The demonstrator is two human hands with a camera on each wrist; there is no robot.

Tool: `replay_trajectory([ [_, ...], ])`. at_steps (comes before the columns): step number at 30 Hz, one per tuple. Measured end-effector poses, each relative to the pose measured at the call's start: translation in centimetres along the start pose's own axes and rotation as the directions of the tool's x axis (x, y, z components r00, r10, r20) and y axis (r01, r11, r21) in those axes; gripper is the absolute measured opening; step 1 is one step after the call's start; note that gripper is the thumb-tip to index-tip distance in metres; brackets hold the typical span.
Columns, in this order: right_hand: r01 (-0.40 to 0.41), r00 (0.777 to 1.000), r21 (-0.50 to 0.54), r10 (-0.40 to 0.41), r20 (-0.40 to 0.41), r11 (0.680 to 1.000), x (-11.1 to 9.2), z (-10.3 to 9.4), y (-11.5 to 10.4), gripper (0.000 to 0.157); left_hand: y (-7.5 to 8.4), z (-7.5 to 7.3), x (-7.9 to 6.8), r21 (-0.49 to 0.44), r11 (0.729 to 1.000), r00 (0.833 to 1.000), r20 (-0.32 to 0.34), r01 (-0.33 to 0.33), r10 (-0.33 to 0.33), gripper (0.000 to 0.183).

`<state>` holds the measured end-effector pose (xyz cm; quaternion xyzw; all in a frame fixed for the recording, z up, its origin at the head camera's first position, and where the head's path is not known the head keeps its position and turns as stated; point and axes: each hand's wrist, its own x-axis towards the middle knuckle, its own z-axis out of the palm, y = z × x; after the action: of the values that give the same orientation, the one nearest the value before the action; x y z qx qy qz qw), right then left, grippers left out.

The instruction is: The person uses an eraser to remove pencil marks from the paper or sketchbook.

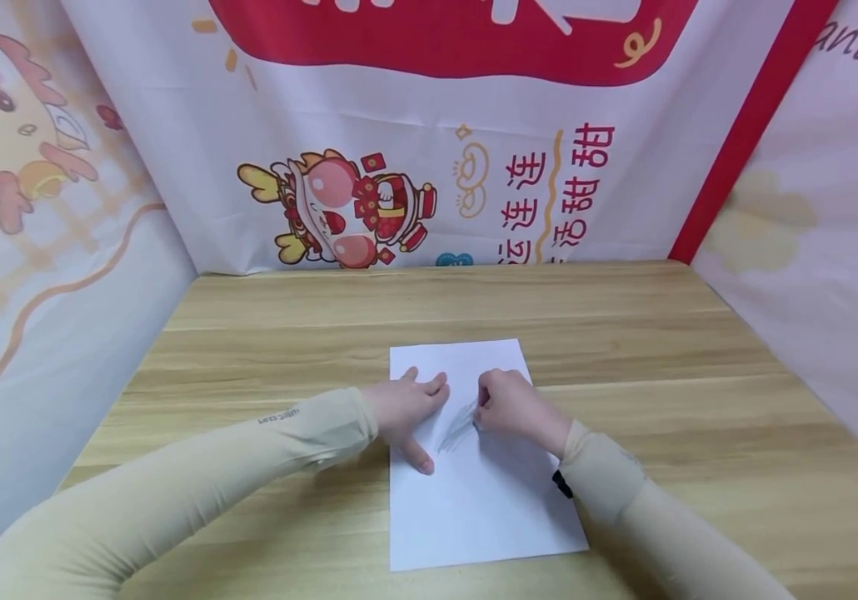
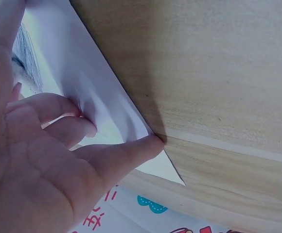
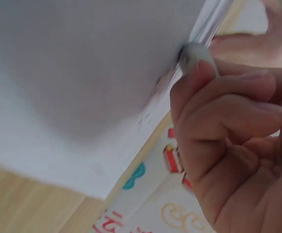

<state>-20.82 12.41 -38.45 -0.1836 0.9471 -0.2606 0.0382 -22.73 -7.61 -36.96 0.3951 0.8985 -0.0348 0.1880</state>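
Note:
A white sheet of paper (image 1: 474, 517) lies on the wooden table, with a patch of grey pencil shading (image 1: 456, 433) between the two hands. My left hand (image 1: 408, 412) rests spread on the left part of the sheet, fingers apart, thumb near the shading's lower end. My right hand (image 1: 517, 408) has its fingers curled and pinches a small whitish eraser (image 3: 200, 54). The eraser's darkened end is at the paper beside the shading. Dark crumbs (image 3: 145, 119) are scattered near it in the right wrist view. Most of the eraser is hidden by the fingers in the head view.
The wooden table (image 1: 286, 333) extends around the sheet on all sides. Behind it hangs a white and red printed cloth (image 1: 414, 100), and more printed cloth covers the left and right sides. A small black item (image 1: 562, 484) shows under the right cuff.

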Motion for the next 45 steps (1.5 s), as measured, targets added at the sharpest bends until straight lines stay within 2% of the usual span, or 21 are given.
replay_trajectory([
  [4,-0.055,0.998,-0.026,0.055,-0.007,0.998,0.1,-0.1,-0.1,0.02,0.0,-0.1,0.0,0.006,1.0,1.0,0.0,-0.003,0.003,0.113],
  [9,-0.08,0.997,-0.054,0.081,0.016,0.995,0.3,-0.1,-0.8,0.014,-0.1,-0.2,0.0,0.007,1.0,1.0,0.002,0.008,-0.008,0.113],
  [16,-0.191,0.979,-0.056,0.194,0.057,0.98,0.4,-0.5,-1.2,0.013,0.0,-0.1,0.1,-0.003,1.0,1.0,-0.004,-0.014,0.014,0.113],
  [23,-0.163,0.985,-0.069,0.167,0.048,0.984,0.4,-0.6,-1.5,0.008,0.1,-0.1,0.1,0.015,1.0,1.0,-0.004,-0.004,0.004,0.113],
  [28,-0.13,0.99,-0.06,0.132,0.041,0.99,0.3,-0.3,-1.8,0.013,0.1,0.1,0.2,0.016,1.0,1.0,-0.009,0.0,0.0,0.114],
  [33,-0.127,0.992,-0.063,0.127,-0.011,0.99,0.4,-0.2,-1.2,0.015,0.0,0.3,0.3,0.013,1.0,1.0,-0.013,-0.004,0.004,0.115],
  [39,-0.111,0.993,-0.017,0.112,0.049,0.994,0.4,-0.3,-1.1,0.013,0.0,0.2,0.2,0.023,1.0,1.0,-0.008,-0.001,0.001,0.115],
  [42,-0.107,0.994,-0.04,0.107,-0.01,0.993,0.5,-0.3,-1.1,0.016,-0.1,0.1,0.2,0.026,1.0,1.0,-0.008,0.003,-0.003,0.114],
  [45,-0.089,0.996,-0.043,0.089,-0.008,0.995,0.5,-0.1,-1.2,0.018,0.0,0.1,0.2,0.012,1.0,1.0,-0.003,0.002,-0.002,0.114],
])
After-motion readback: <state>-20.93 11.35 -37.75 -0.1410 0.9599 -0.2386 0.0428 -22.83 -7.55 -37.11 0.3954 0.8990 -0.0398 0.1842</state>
